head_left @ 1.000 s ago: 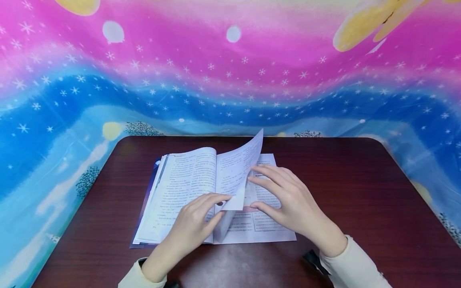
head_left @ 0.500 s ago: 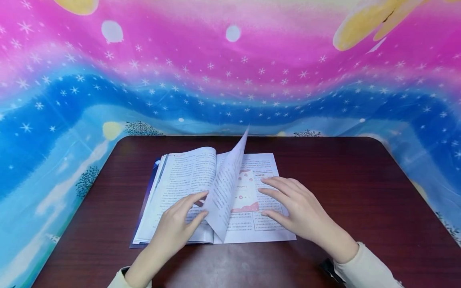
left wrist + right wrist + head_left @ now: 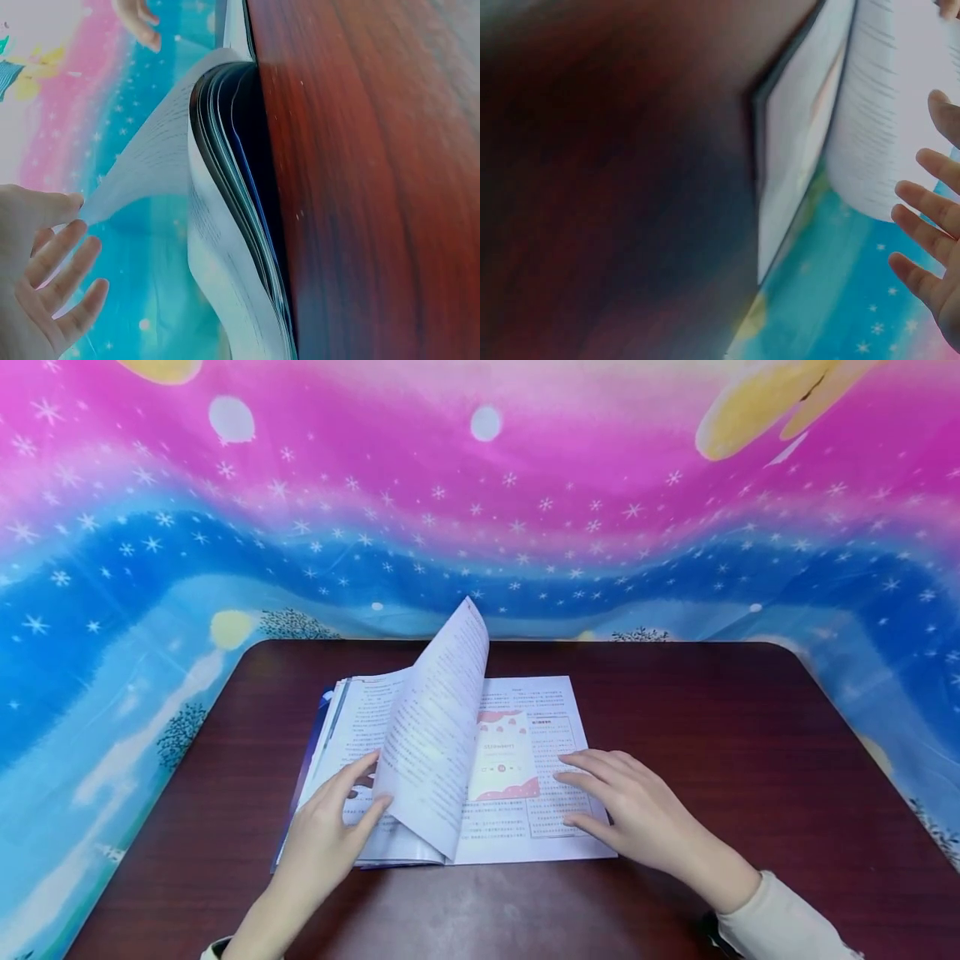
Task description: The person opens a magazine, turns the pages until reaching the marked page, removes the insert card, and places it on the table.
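Observation:
An open book lies on the table, thick on its left side. One raised page stands up from the spine and curls leftward. At its lower left edge, my left hand pinches it between thumb and index finger; the left wrist view shows the other fingers spread apart. On the right-hand page lies a pink and white card with strawberry pictures, its left edge close to the raised page. My right hand is over the book's right edge, fingers spread and holding nothing.
The dark brown wooden table extends around the book on all sides. Behind it hangs a pink and blue backdrop cloth with snowflakes, reaching the table's back edge.
My left hand has moved left and slightly down, drawing the page over from the right side. The card beneath has come into view. My right hand has left the page and shifted right.

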Demonstrator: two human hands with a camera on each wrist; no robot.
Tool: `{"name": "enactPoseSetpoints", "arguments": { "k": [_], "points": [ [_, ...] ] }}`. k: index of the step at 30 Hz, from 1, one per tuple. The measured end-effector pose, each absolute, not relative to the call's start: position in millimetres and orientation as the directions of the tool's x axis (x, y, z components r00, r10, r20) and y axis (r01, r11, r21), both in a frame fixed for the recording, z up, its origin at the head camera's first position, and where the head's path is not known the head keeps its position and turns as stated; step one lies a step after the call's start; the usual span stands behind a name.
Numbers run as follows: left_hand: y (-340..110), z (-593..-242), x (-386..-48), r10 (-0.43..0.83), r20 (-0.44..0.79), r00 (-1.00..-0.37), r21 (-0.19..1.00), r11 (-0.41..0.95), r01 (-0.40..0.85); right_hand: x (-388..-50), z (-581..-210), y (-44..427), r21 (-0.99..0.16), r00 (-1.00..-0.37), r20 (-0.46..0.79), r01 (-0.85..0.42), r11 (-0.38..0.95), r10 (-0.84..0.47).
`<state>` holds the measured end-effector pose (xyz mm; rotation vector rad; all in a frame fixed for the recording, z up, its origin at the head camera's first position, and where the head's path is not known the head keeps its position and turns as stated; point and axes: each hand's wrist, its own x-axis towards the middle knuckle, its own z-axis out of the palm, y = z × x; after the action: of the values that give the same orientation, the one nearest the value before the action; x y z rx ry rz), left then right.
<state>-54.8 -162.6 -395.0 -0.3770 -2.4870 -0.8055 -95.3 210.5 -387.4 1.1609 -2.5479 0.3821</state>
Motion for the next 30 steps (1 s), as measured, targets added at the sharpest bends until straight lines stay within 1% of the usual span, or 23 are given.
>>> {"name": "enactPoseSetpoints", "arguments": {
  "k": [7,13,18,22,25,30],
  "points": [
    [-172,-396,-50,0.066,0.519,-0.853,0.480,0.803,0.354,-93,-397,219,-0.135,-0.681,0.298,-0.724,0.677,-0.669],
    [-180,-399,-46,0.039,0.483,-0.875,0.486,0.819,0.304,-91,-402,224,-0.181,-0.709,0.222,-0.705,0.686,-0.669],
    [-186,-400,-43,0.010,0.383,-0.924,0.512,0.830,0.221,-91,-408,229,-0.203,-0.708,0.168,-0.706,0.679,-0.686],
    [-192,-400,-41,-0.008,0.271,-0.963,0.525,0.839,0.141,-91,-412,232,-0.202,-0.712,0.148,-0.701,0.684,-0.686],
    [-196,-400,-39,-0.024,0.189,-0.982,0.530,0.844,0.082,-91,-414,233,-0.201,-0.717,0.132,-0.695,0.690,-0.684],
    [-202,-400,-38,-0.044,0.098,-0.994,0.525,0.851,0.014,-91,-416,234,-0.208,-0.728,0.095,-0.681,0.702,-0.679]
  ]
}}
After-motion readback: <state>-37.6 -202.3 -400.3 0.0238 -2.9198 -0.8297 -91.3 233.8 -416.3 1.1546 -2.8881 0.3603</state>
